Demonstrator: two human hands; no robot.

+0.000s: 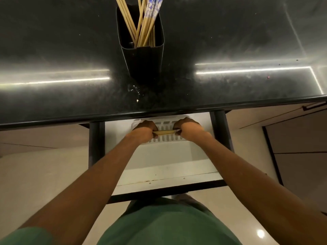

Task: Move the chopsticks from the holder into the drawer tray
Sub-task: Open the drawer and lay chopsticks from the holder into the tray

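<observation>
A black holder [144, 62] stands on the dark countertop with several bamboo chopsticks [141, 27] leaning in it, some with blue-and-white tops. Below the counter edge a white drawer [166, 167] is pulled out. A white slotted tray [168, 138] lies at its back. My left hand [145, 130] and my right hand [188, 129] each grip one end of a small bundle of bamboo chopsticks [163, 132], held level just over the tray. The tray's far part is hidden under the counter edge.
The glossy black countertop [230, 41] reflects strip lights and has small specks near the holder. Black drawer rails [94, 144] flank the drawer. A cabinet door with a dark handle [313, 105] is at right. My green shirt fills the bottom.
</observation>
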